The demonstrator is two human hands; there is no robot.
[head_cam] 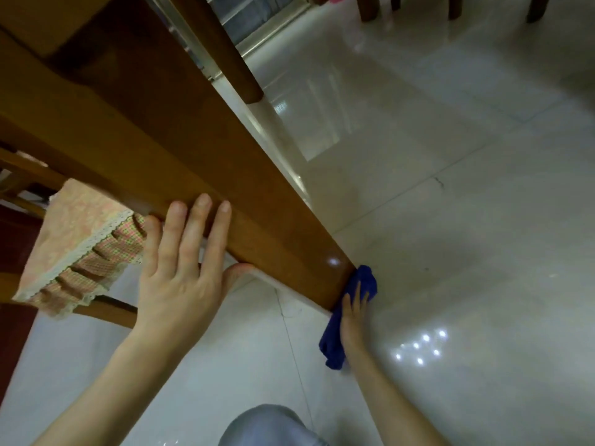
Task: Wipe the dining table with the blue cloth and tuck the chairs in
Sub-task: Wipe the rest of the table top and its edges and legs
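I am low down beside a brown wooden table leg that slants from upper left down to the floor. My left hand rests on the leg, fingers straight across its face and thumb against its lower edge. My right hand holds the blue cloth against the foot of the leg, just above the floor. Part of the cloth bunches past my fingertips and the rest hangs below my wrist. A wooden chair with a pink frilled cushion stands at the left, behind the leg.
Glossy white floor tiles spread to the right. A second table leg stands farther back. Dark furniture legs show at the top right. My knee in grey fabric is at the bottom edge.
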